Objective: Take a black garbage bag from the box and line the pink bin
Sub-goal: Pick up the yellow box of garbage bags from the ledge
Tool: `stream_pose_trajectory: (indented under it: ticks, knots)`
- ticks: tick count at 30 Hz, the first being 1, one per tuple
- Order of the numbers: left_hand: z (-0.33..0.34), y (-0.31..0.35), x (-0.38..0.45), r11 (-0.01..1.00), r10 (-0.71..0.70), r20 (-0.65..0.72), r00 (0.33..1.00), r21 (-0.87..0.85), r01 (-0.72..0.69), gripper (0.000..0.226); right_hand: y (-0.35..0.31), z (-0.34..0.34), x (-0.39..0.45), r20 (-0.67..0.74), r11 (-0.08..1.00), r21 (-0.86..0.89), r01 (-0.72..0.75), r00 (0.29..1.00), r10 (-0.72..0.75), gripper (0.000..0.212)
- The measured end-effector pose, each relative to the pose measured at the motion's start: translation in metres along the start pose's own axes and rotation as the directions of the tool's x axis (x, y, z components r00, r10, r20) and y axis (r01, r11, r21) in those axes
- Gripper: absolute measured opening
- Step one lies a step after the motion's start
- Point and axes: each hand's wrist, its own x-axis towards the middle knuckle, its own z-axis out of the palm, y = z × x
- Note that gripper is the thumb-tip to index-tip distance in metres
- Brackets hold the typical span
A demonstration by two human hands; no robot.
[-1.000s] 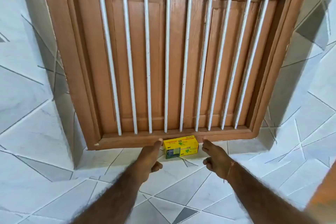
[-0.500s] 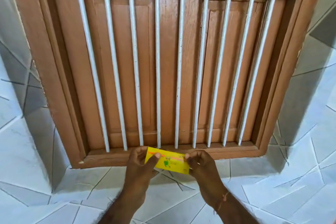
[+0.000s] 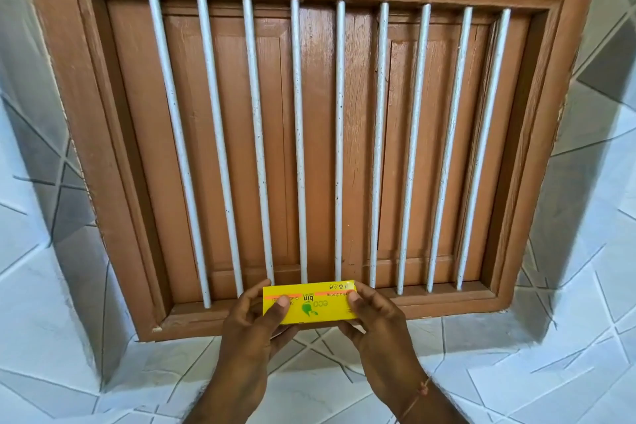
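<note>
A small yellow box [image 3: 315, 305] with green print sits between both hands, held level in front of the window sill, its printed face turned toward me and upside down. My left hand [image 3: 253, 323] grips its left end with the thumb on the front face. My right hand [image 3: 373, 317] grips its right end the same way. The box looks closed. No black bag and no pink bin are in view.
A brown wooden window frame [image 3: 113, 203] with several white vertical bars [image 3: 299, 148] and closed shutters fills the view just beyond the box. White and grey patterned tiles [image 3: 516, 379] cover the ledge and walls around it.
Both hands reached the box on the sill, took hold of its ends and lifted it. It now sits level with its broad printed face toward me, and the view has moved closer.
</note>
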Motion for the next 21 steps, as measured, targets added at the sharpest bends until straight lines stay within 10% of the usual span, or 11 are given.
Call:
stream_pose_trajectory:
  ticks: [8,13,21]
  knots:
    - [-0.004,0.012,0.001,0.997,-0.035,0.004,0.999,-0.074,0.035,0.044,0.001,0.001,0.013,-0.109,0.946,0.317,-0.062,0.989,0.102,0.027]
    - [0.009,0.027,-0.005,0.984,0.091,-0.010,0.996,0.153,-0.088,0.041,0.020,-0.006,0.021,-0.222,0.959,0.120,-0.257,0.934,0.279,0.015]
    - [0.043,0.061,-0.014,0.518,0.239,0.404,0.883,0.717,-0.468,0.046,0.026,0.000,0.014,0.096,0.683,0.557,-0.473,0.853,0.513,0.046]
